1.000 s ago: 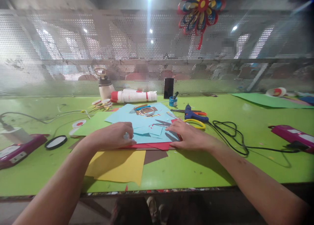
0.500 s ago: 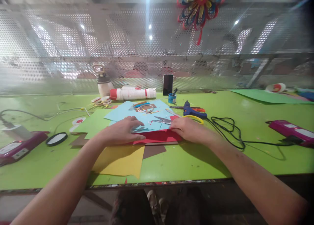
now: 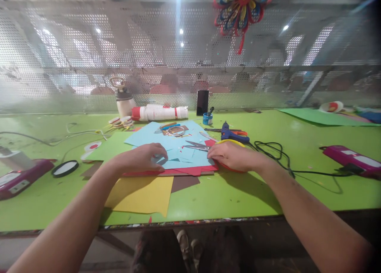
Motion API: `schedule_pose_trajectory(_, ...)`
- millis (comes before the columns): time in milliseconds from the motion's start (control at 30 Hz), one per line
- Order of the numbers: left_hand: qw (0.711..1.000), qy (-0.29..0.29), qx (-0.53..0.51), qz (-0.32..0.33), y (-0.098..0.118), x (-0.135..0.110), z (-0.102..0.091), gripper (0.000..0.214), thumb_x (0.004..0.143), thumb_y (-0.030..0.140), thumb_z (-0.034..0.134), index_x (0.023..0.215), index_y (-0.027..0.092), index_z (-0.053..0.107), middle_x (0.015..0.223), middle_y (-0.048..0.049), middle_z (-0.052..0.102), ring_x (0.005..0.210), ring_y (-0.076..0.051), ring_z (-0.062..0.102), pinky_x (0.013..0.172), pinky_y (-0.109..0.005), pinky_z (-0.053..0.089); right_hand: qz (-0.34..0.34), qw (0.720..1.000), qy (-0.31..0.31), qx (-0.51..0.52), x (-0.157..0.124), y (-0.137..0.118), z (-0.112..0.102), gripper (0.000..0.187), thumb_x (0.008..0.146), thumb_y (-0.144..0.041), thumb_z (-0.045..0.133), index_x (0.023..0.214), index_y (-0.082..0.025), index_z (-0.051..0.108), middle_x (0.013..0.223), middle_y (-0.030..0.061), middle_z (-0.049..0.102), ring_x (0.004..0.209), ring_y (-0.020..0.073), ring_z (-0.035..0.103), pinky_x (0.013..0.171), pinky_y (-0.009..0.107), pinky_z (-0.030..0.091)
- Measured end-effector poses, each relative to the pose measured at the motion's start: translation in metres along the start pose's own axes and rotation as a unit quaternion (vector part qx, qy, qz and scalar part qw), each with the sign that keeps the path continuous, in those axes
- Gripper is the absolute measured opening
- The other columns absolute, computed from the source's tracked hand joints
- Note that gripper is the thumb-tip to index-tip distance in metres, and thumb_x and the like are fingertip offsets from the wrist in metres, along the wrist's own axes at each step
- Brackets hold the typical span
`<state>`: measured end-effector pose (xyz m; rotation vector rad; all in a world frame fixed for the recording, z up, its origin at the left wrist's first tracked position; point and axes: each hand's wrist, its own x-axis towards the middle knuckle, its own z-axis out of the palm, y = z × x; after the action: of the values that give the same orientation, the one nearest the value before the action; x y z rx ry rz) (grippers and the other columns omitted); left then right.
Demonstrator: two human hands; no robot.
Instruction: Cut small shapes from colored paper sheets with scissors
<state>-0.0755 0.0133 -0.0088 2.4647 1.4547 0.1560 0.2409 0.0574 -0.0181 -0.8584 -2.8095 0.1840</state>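
My left hand [image 3: 147, 157] rests at the left part of the light blue paper [image 3: 190, 157], fingers curved and thumb apart, holding nothing that I can see. My right hand [image 3: 229, 155] has its fingers closed on a piece of red paper [image 3: 230, 168], which shows below the palm; much of it is hidden. Just beyond that hand lie scissors [image 3: 198, 146] with yellow handles, blades pointing left across the blue paper. A red sheet [image 3: 193, 171] sticks out under the blue paper's front edge. Small blue scraps are scattered between my hands.
A blue glue gun [image 3: 233, 134] with a black cable [image 3: 275, 150] lies right of the papers. Yellow paper [image 3: 143, 193] is in front. Behind stand a phone [image 3: 203, 102], a blue jar [image 3: 207, 119] and a white roll [image 3: 163, 113]. Purple power strips [image 3: 348, 157] lie at both sides.
The red paper that stood along the blue paper's front edge between my hands has shifted right, under my right hand. My left hand has come off it and moved slightly left.
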Motion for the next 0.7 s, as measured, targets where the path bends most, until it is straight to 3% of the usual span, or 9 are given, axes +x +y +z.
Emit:
schedule_pose_trajectory(300,1.0,0.01,0.012,0.005,-0.004,0.001,0.004,0.033,0.076,0.041,0.059,0.105,0.025,0.065,0.118,-0.0049,0.06,0.104,-0.022,0.058,0.09,-0.032,0.044,0.012,0.996,-0.007,-0.084,0.004,-0.018,0.001,0.012,0.083,-0.02,0.06,0.077,-0.018,0.07,0.082,0.0064,0.069,0.075,0.0189,0.062,0.066,0.029,0.044)
schedule_pose_trajectory(533,0.997,0.026,0.066,0.028,0.016,-0.003,0.005,0.025,0.077,0.028,0.053,0.097,0.024,0.067,0.108,-0.0053,0.065,0.095,-0.021,0.061,0.083,-0.031,0.046,-0.006,0.986,-0.003,-0.165,0.003,-0.03,0.019,0.022,0.082,-0.003,0.05,0.069,-0.013,0.066,0.076,0.0112,0.064,0.073,0.0211,0.057,0.064,0.032,0.039)
schedule_pose_trajectory(700,0.994,0.026,0.105,-0.008,0.021,-0.002,0.006,0.048,0.074,0.025,0.054,0.121,0.025,0.058,0.118,-0.0065,0.064,0.104,-0.025,0.059,0.084,-0.034,0.046,0.019,0.983,0.047,-0.177,0.009,-0.022,0.024,0.024,0.084,-0.002,0.045,0.076,-0.011,0.066,0.079,0.0124,0.065,0.075,0.022,0.058,0.065,0.032,0.04)
